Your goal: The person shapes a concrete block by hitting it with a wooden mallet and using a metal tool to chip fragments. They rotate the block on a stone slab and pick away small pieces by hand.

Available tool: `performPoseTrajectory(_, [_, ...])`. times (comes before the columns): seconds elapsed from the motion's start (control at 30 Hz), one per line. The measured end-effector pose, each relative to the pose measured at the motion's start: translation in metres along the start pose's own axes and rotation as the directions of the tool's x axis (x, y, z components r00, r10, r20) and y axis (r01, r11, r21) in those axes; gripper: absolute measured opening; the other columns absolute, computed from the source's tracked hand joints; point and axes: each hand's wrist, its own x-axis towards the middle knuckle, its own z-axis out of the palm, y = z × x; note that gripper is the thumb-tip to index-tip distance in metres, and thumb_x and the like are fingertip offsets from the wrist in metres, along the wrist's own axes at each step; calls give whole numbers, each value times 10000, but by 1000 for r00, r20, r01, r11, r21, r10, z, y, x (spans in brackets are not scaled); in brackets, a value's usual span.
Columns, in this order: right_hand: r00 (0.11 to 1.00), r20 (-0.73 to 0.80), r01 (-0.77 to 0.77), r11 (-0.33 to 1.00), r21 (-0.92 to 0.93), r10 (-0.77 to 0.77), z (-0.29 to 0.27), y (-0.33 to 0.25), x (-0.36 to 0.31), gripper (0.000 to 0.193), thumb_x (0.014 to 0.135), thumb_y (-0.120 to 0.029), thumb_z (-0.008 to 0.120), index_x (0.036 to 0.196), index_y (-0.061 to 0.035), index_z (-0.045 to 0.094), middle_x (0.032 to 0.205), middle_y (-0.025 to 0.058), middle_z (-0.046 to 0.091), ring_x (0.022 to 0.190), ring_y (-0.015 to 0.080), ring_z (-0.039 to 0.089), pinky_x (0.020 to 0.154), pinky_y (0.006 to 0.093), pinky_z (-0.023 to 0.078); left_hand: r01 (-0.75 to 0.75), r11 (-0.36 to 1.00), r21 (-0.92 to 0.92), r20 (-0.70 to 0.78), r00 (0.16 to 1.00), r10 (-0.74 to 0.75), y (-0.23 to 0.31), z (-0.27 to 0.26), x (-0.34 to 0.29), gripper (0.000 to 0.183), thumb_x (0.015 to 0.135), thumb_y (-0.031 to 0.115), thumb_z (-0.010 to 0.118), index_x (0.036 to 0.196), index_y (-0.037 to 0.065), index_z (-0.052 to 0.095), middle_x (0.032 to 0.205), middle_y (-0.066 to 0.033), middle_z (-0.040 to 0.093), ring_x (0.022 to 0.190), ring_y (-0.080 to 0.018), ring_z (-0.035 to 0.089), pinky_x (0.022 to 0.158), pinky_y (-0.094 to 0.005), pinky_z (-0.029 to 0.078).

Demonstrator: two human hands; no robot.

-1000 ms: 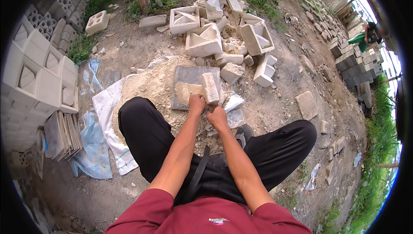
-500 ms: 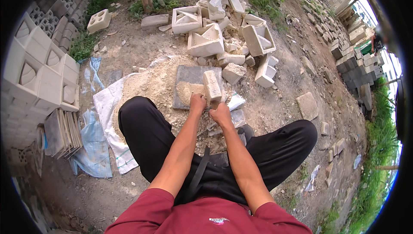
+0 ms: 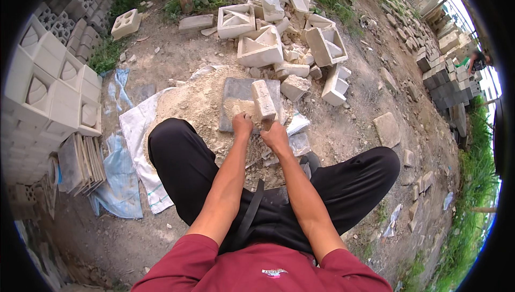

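My right hand is closed around the short handle of a mallet with a dusty, block-shaped head. That head stands over the right part of a flat grey slab, and I cannot tell whether it touches it. At the slab's near edge, just left of the mallet, my left hand has its fingers closed; whatever they hold is hidden. Crushed, sandy material lies on the slab beside the left hand. A larger heap of pale grit spreads to the left over a white woven sack.
Broken pale blocks and rubble are piled beyond the slab. Stacked decorative blocks stand at the left, near thin boards and blue sheeting. A flat stone lies at the right. Another person is far off at right.
The mallet head has shifted slightly left and away from me over the slab. My left hand has moved a little left. The whole view has shifted slightly.
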Motion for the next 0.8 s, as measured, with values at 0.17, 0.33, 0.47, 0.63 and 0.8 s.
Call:
performPoseTrajectory(0.17, [985,-172,50,989,136,-26,20,0,-8,497,706,-244,690,1006,123,540,924,344,620,941,460,609,828,470,497,-13,998,60,-13,1000,14,2,-5,-3,181,780,136,605,794,-26,686,810,-254,645,793,-429,617,764,-481,474])
performPoseTrajectory(0.33, [999,36,29,1000,-1,-29,3,5,5,533,715,-242,699,1062,118,515,985,344,615,978,455,603,855,469,493,37,999,0,6,999,-37,8,-8,-3,181,769,127,602,789,-31,688,822,-262,645,802,-426,623,770,-474,479])
performPoseTrajectory(0.47, [985,-162,76,989,124,-55,7,-1,-7,457,714,-239,666,972,128,576,910,352,617,930,467,609,814,467,503,14,996,89,59,998,-19,3,-2,-5,179,757,118,595,791,-31,687,816,-266,644,798,-426,623,770,-476,480])
performPoseTrajectory(0.63, [994,-111,-3,998,65,10,29,-10,-32,535,724,-224,659,1090,139,511,935,362,611,937,472,606,840,483,491,40,999,21,-13,999,-39,-11,0,1,187,754,115,593,807,-36,689,830,-270,646,821,-429,619,794,-476,477])
performPoseTrajectory(0.8, [999,10,32,999,14,-32,5,10,17,463,691,-316,703,841,116,628,852,292,652,867,412,650,757,446,522,8,999,43,63,998,-11,3,8,-6,211,785,144,629,894,-19,706,851,-250,658,867,-401,623,819,-461,473])
